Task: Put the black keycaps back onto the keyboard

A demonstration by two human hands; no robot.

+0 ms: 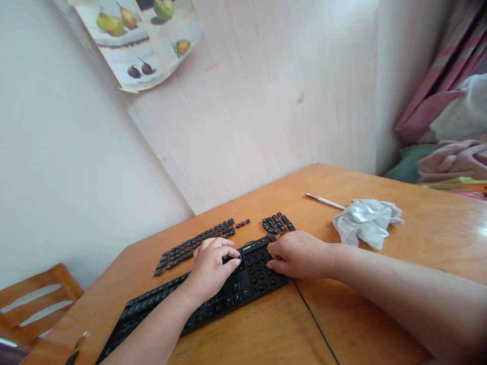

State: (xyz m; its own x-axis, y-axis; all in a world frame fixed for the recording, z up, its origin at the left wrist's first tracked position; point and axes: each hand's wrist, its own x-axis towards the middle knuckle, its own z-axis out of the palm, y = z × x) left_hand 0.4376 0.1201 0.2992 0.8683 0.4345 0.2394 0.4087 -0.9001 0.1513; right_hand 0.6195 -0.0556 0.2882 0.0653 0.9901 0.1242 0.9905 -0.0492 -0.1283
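Note:
A black computer keyboard [207, 306] lies slantwise on the wooden table, with its number pad stripped of keycaps so that round sockets show. Over the keys just left of the number pad, my left hand [213, 263] has thumb and index fingertip brought together in a pinch. Whatever is between them is too small to make out. My right hand [299, 253] is curled at the right edge of the number pad, thumb and forefinger pointing left onto it. Its other fingers are tucked out of sight, and what it holds, if anything, is hidden.
Loose black keycaps [200, 243] lie in rows behind the keyboard, with another group of keycaps [277, 223] farther right. A crumpled white tissue [367, 220] and a thin white stick [325, 201] are at the right. The cable [314, 317] runs toward me. A wooden chair [38, 299] stands left.

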